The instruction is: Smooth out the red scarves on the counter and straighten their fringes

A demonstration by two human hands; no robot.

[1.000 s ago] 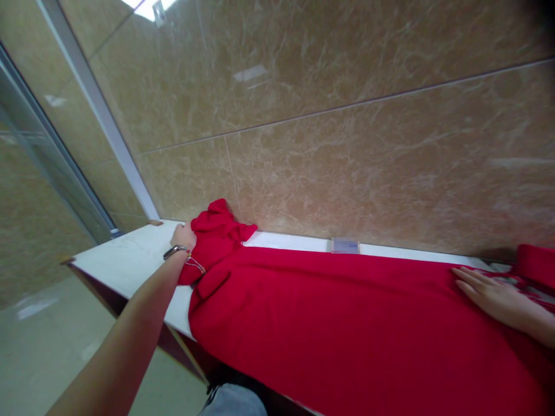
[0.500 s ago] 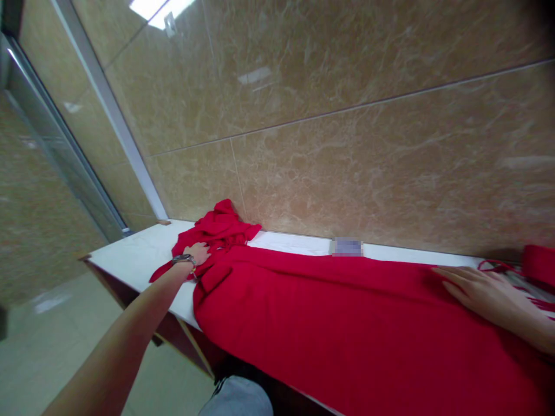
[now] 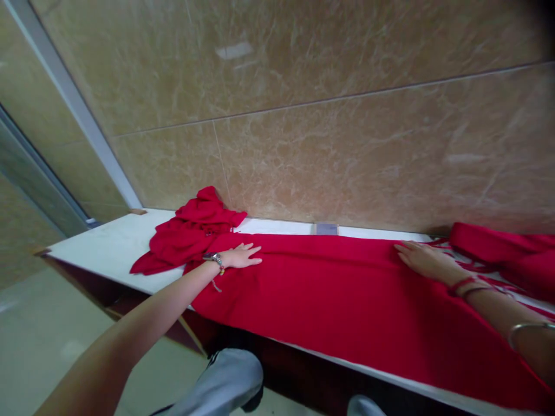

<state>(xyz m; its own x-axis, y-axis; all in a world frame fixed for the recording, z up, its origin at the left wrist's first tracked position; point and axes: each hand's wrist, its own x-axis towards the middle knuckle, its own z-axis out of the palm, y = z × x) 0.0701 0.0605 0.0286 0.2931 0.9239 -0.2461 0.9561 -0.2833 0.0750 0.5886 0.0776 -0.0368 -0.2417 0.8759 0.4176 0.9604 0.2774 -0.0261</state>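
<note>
A long red cloth (image 3: pixel 329 294) lies spread over a white-topped table (image 3: pixel 104 245), its near side close to the table's front edge. My left hand (image 3: pixel 241 256) rests flat on the cloth's left part, fingers spread. Near the cloth's upper right edge, my right hand (image 3: pixel 422 259) lies palm down with its fingers stretched out. Left of my left hand, a crumpled heap of red fabric (image 3: pixel 186 228) sits against the wall side. More red fabric (image 3: pixel 498 248) is bunched beyond my right hand, with thin red strings beside it.
A tan marble-patterned tiled wall (image 3: pixel 329 156) rises directly behind the table. A small greyish rectangle (image 3: pixel 326 229) sits at the table's back edge. Below the front edge, my grey-trousered knee (image 3: pixel 236 372) shows. Open shelves lie under the tabletop.
My left hand has moved right, from beside the crumpled heap onto the spread cloth. The cloth's near side lies flatter and farther back. The view has shifted right.
</note>
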